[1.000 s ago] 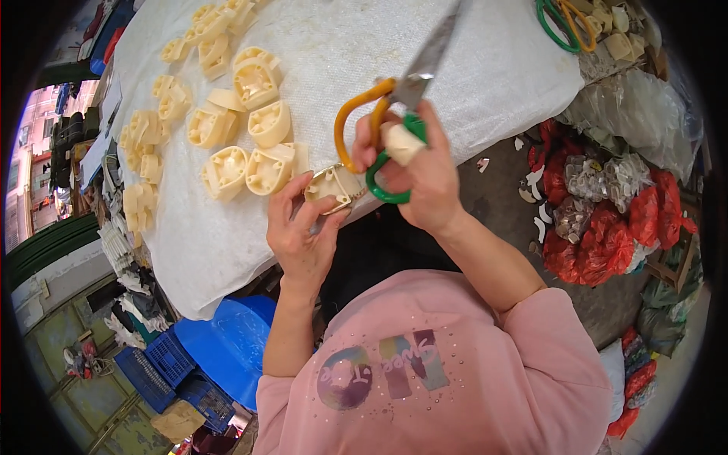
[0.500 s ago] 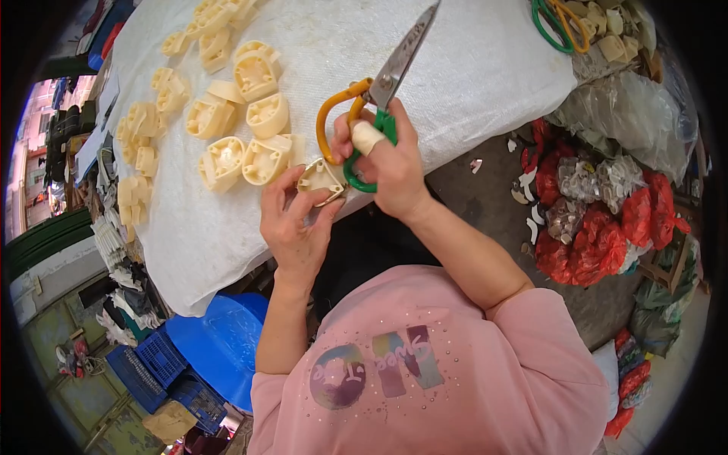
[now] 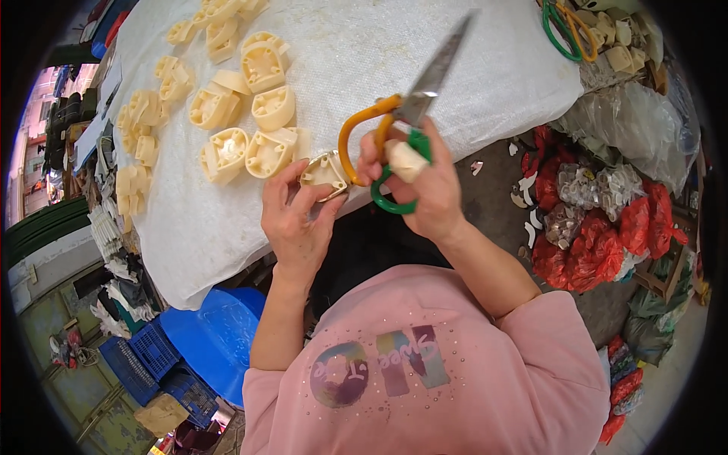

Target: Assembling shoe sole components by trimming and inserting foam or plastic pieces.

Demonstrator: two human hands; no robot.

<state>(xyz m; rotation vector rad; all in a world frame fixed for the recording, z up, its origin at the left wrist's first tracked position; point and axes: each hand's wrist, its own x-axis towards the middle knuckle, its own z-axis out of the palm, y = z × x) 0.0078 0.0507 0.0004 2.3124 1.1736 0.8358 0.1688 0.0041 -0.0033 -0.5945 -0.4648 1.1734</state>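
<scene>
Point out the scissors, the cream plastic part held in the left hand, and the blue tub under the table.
scissors point(image 3: 434, 76), head view, on the metal blade.
cream plastic part point(image 3: 324, 171), head view, on its upper face.
blue tub point(image 3: 212, 337), head view, on its side wall.

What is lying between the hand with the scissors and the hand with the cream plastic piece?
In the head view, only the orange scissors handle lies between the right hand and the left hand holding the cream plastic piece.

white cloth | blue crate | red bags
</scene>
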